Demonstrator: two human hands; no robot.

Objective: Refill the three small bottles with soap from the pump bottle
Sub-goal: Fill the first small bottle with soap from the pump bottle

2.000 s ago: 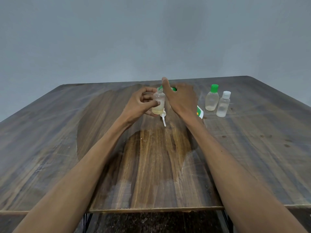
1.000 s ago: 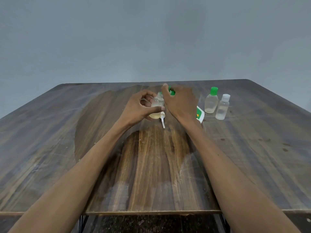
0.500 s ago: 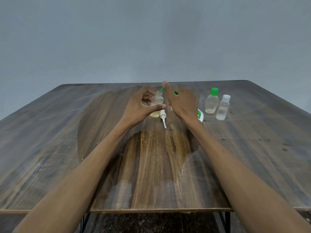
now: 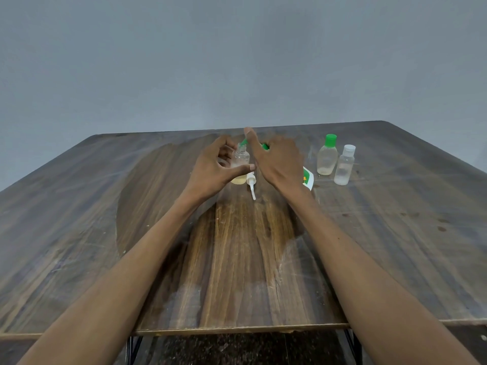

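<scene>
- Three small bottles are seen on the desk (image 4: 395, 233); one open bottle (image 4: 240, 159) is held upright by the left hand (image 4: 214, 171), its fingers (image 4: 243, 168) curled round it.
- Yellowish soap is seen at that bottle's bottom.
- The pump bottle (image 4: 307, 179) is mostly hidden behind the right hand (image 4: 279, 160), whose fingers are laid over the green pump top (image 4: 264, 146); their exact grip cannot be told.
- A white nozzle cap (image 4: 251, 183) lies just below the left thumb.
- A green-capped bottle (image 4: 327, 156) and a white-capped bottle (image 4: 344, 165) stand touching, right of the right hand.
</scene>
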